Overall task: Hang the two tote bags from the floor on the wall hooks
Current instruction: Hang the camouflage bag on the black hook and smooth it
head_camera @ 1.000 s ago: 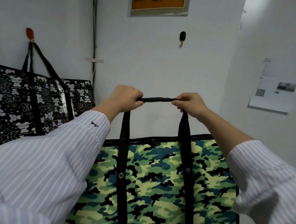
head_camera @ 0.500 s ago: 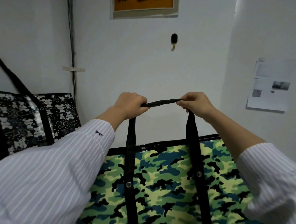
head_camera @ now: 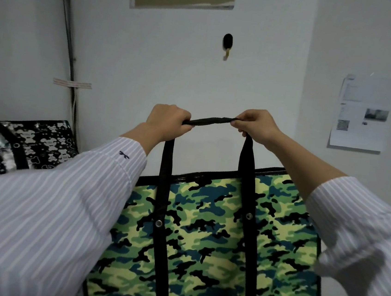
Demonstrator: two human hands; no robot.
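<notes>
Both hands are clamping the bunched black webbing handles of the green camouflage woven-plastic tote bag, left hand fisted, right hand pinching, the bag hanging at six o'clock beneath the small black wall hook at twelve. Risk: only one strap catching the tip, or the loop slipping off. The black bear-print tote bag is hanging at nine o'clock.

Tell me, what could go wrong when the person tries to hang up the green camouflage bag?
The hook is small and sits well above the handle, so the lift might miss it. The handle looks bunched between the left hand and right hand, so only part might catch, leaving the camouflage bag crooked. A big bag could also slip off so small a hook.
</notes>
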